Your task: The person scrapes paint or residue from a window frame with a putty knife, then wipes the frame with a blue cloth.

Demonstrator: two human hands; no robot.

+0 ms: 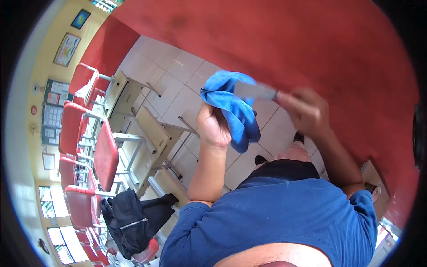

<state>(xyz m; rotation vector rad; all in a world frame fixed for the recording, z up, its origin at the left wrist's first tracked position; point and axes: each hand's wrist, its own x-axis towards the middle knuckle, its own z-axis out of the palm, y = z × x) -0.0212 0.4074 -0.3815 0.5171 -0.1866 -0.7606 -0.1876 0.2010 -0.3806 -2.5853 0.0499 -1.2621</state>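
Red wall [289, 40] close, floor [178, 84] open | left hand [214, 127] clamped on cloth [233, 107] | right hand [304, 111] clamped on knife [255, 91], blade against cloth

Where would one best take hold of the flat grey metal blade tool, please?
At its handle end, from the picture's right, where the right hand wraps it: the flat grey metal blade points left into the blue cloth held by the left hand, so that end is covered.

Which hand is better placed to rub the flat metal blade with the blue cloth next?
Probably the left. The left hand grips the crumpled blue cloth, which touches the flat grey metal blade; the right hand is occupied holding the blade's handle end.
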